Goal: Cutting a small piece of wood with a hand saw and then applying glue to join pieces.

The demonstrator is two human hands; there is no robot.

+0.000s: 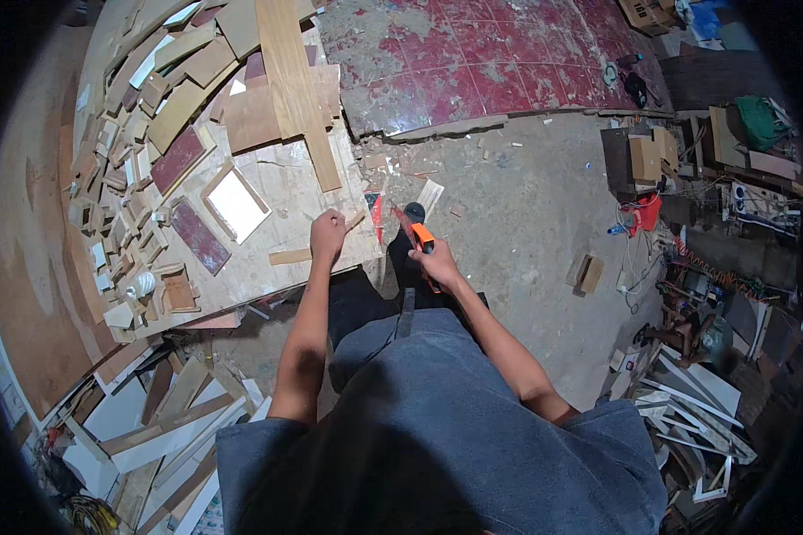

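At the front right corner of the plywood worktable (303, 169), my left hand (327, 236) is closed on a narrow wooden strip (355, 220), which reaches past my fingers toward the right edge. To its right, beyond the edge, my right hand (434, 266) grips an orange-and-black handled tool with a red blade (422, 237), apparently a saw, angled away from me. Another short light strip (290, 257) lies on the table below my left hand. A white-faced framed board (236, 203) and a dark red board (199, 237) lie to the left.
Piled offcuts (152, 116) and a long plank (290, 71) cover the table's back and left. A raised red tiled slab (464, 62) lies beyond the concrete floor (526, 196). Cluttered boards and cables (678, 259) line the right; scrap wood (165, 419) fills the lower left.
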